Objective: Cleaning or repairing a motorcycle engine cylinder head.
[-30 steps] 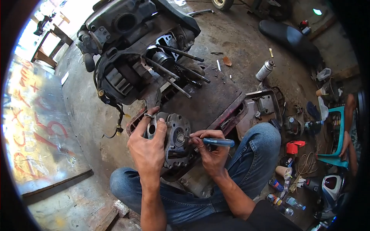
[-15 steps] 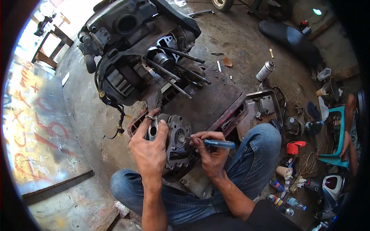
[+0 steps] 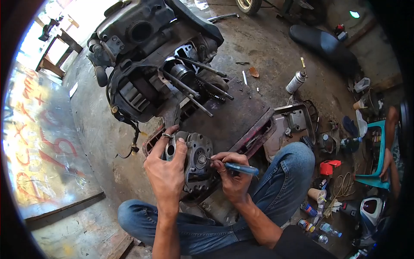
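A grey metal cylinder head (image 3: 199, 144) stands tilted in front of me, its round recessed face turned to the right. My left hand (image 3: 166, 172) grips it from the left, thumb on the upper edge and fingers behind. In my right hand (image 3: 235, 181) is a screwdriver with a blue handle (image 3: 245, 168), pinched near the front. Its thin shaft points left at the recessed face; whether the tip touches cannot be made out. Beyond, a scooter engine (image 3: 140, 77) shows its bare piston (image 3: 180, 71) and long studs (image 3: 192, 107).
Under the cylinder head is a dark, red-edged platform (image 3: 241, 116). To its right lie a metal tray (image 3: 276, 146) with parts and a spray can (image 3: 296, 82). Bottles, cups and a red box (image 3: 330, 166) crowd the far right, near another person's arm (image 3: 390, 159) and a teal stool (image 3: 377, 149).
My right hand and the screwdriver have shifted slightly left, with the handle's end a little lower. The left hand keeps its grip on the cylinder head. The view has moved slightly.
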`<state>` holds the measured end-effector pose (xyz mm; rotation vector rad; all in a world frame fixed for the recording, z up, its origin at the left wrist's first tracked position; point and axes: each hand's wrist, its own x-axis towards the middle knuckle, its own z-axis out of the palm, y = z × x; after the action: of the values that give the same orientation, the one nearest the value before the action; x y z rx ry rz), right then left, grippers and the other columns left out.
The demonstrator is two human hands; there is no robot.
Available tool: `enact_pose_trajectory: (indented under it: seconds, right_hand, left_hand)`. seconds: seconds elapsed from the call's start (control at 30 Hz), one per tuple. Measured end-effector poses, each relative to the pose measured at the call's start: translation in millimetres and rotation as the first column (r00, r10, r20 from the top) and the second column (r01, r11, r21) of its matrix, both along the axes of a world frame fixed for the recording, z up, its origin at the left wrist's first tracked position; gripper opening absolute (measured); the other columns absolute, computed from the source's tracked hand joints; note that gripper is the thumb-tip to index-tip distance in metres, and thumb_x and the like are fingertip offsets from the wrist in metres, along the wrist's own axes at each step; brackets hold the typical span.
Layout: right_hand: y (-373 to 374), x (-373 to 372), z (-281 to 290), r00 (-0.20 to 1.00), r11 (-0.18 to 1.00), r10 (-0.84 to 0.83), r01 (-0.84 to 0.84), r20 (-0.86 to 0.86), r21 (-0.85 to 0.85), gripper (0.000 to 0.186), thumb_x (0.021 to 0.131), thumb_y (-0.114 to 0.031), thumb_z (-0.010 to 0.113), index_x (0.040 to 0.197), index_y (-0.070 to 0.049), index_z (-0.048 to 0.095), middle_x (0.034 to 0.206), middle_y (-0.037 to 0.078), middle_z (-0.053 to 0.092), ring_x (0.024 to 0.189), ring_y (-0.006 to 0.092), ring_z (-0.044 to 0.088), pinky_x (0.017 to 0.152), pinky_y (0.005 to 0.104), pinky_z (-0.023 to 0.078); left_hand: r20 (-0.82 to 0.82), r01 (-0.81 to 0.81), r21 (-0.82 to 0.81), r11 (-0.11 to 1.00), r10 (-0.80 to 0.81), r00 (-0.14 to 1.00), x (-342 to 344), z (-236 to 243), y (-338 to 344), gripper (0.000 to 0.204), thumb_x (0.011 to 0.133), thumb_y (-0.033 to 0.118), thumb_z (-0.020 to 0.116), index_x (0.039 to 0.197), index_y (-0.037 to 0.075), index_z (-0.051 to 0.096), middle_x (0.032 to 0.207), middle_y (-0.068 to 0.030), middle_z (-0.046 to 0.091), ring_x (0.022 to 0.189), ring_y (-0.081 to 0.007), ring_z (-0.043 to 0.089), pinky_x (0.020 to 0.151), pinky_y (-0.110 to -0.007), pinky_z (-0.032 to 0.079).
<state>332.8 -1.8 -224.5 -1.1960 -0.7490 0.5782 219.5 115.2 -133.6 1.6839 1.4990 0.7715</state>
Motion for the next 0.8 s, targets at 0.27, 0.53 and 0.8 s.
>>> enact_pose_trajectory:
  seconds: [0.27, 0.53, 0.8]
  right_hand:
    - [4.2, -3.5, 3.2, 0.999, 0.999, -0.032, 0.032, -0.021, -0.018, 0.018, 0.104, 0.001, 0.075, 0.115, -0.001, 0.061, 0.110, 0.016, 0.078, 0.096, 0.0159, 0.073, 0.085, 0.0300, 0.061]
    - [0.4, -3.9, 1.7, 0.986, 1.000, -0.013, 0.016, -0.164, 0.013, 0.020, 0.104, 0.001, 0.075, 0.116, 0.001, 0.060, 0.111, 0.018, 0.077, 0.096, 0.0165, 0.074, 0.087, 0.0306, 0.063]
    - [-0.3, -4.2, -1.3, 0.979, 0.999, 0.027, -0.017, -0.200, 0.049, 0.018, 0.104, 0.002, 0.074, 0.116, 0.000, 0.060, 0.114, 0.018, 0.077, 0.099, 0.0170, 0.075, 0.090, 0.0308, 0.063]
  left_hand:
    - [0.023, -0.020, -0.075, 0.997, 0.022, 1.000, 0.9, 1.2, 0.1, 0.037, 0.105, 0.021, 0.075, 0.135, 0.001, 0.077, 0.112, -0.0154, 0.076, 0.106, -0.0194, 0.068, 0.104, -0.036, 0.051]
    - [0.019, -0.042, -0.077, 0.996, 0.043, 0.999, 2.8, 4.1, -0.3, 0.036, 0.101, 0.019, 0.077, 0.132, 0.002, 0.078, 0.132, -0.0220, 0.076, 0.130, -0.0314, 0.067, 0.117, -0.041, 0.046]
    - [0.044, -0.059, -0.110, 0.992, 0.064, 0.997, 2.1, 2.6, 0.1, 0.035, 0.101, 0.019, 0.077, 0.131, 0.002, 0.078, 0.132, -0.0216, 0.076, 0.130, -0.0313, 0.067, 0.117, -0.041, 0.046]
